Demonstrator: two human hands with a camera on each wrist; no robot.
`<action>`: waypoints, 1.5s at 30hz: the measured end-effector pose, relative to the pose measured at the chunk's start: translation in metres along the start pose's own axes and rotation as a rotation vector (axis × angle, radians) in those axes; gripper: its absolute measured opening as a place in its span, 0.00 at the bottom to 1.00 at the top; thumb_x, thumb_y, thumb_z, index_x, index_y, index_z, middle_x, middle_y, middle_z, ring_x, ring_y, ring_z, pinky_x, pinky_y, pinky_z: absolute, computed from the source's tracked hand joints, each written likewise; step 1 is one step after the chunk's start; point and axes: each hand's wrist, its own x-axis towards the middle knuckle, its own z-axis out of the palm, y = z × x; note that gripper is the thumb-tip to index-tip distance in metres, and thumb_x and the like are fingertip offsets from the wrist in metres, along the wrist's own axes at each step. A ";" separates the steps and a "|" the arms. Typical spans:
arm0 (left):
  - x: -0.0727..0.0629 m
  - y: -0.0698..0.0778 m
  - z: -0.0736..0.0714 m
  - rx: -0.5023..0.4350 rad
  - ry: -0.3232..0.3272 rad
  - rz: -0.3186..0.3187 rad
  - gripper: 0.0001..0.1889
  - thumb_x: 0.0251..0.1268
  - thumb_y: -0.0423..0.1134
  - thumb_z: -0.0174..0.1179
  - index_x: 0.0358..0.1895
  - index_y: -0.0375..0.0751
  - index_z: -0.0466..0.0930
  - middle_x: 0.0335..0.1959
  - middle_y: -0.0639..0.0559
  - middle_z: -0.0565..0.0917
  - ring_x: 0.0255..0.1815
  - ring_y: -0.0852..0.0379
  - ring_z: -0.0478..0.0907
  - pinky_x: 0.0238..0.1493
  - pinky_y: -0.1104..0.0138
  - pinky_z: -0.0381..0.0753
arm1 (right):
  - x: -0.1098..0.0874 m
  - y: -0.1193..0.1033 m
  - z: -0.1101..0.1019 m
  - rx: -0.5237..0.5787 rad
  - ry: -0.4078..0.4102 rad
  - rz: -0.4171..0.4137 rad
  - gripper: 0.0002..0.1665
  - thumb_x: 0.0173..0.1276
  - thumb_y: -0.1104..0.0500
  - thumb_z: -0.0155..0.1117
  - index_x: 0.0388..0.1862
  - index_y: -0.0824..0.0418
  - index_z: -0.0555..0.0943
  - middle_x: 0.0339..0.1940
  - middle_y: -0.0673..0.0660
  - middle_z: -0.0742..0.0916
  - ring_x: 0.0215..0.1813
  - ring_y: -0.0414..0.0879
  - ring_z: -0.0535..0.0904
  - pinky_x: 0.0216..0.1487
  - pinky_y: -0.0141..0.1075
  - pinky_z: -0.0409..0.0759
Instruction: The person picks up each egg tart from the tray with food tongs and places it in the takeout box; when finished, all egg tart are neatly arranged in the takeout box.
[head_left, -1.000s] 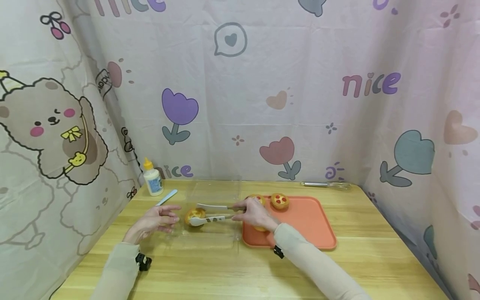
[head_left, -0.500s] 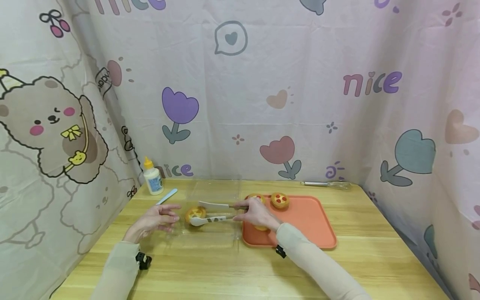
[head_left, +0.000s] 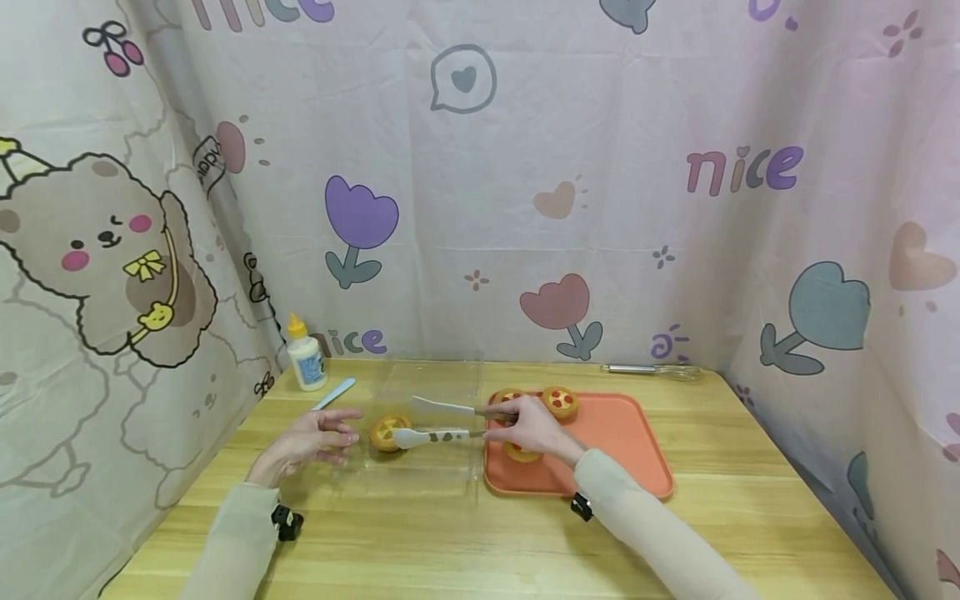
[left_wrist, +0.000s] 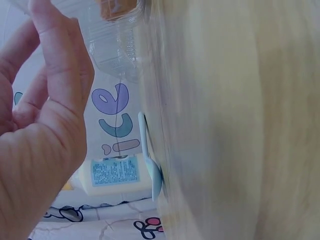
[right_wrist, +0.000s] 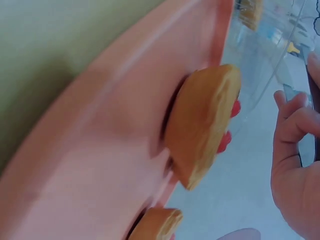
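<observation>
My right hand (head_left: 531, 427) grips a pair of tongs (head_left: 442, 436) by the dark handle part, over the left edge of the orange tray (head_left: 622, 446). The tongs' pale arms are spread and reach left over a clear plastic container (head_left: 427, 482) with its lid up. Inside the container, at its left, sits an egg tart (head_left: 386, 433), partly overlapped by one tong tip in the head view. Beside the container's left side, my left hand (head_left: 315, 437) hovers with loosely bent fingers, nothing in it. On the tray lie pizza-topped tarts (head_left: 559, 402), one partly hidden behind my right hand.
A white glue bottle (head_left: 307, 360) with a yellow cap stands at the back left. Close to it lies a light blue spoon (left_wrist: 152, 170). A whisk (head_left: 652, 370) rests along the table's back edge, and a printed curtain (head_left: 480, 167) hangs behind.
My right hand has moved right with the tongs, so their tips have slid back from the middle of the egg tart toward its right side. The left hand stays in place.
</observation>
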 end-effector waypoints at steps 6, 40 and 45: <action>-0.001 -0.001 0.000 -0.002 -0.020 0.015 0.34 0.69 0.33 0.60 0.72 0.24 0.56 0.40 0.51 0.80 0.38 0.55 0.83 0.39 0.61 0.88 | -0.011 0.009 -0.007 0.105 -0.004 0.064 0.26 0.59 0.47 0.75 0.56 0.50 0.85 0.37 0.53 0.88 0.28 0.37 0.73 0.27 0.28 0.72; 0.004 -0.001 -0.004 0.005 -0.042 0.005 0.34 0.70 0.33 0.58 0.73 0.24 0.53 0.41 0.51 0.80 0.37 0.56 0.82 0.40 0.60 0.88 | -0.074 0.058 -0.086 0.221 0.145 0.241 0.32 0.54 0.45 0.78 0.58 0.49 0.83 0.53 0.56 0.87 0.19 0.44 0.74 0.24 0.49 0.81; 0.003 -0.002 -0.003 0.003 -0.042 0.006 0.35 0.70 0.33 0.59 0.73 0.24 0.53 0.40 0.52 0.80 0.36 0.57 0.82 0.39 0.60 0.88 | -0.079 0.066 -0.096 0.249 0.102 0.210 0.35 0.57 0.48 0.76 0.63 0.56 0.79 0.60 0.60 0.84 0.21 0.47 0.76 0.23 0.45 0.81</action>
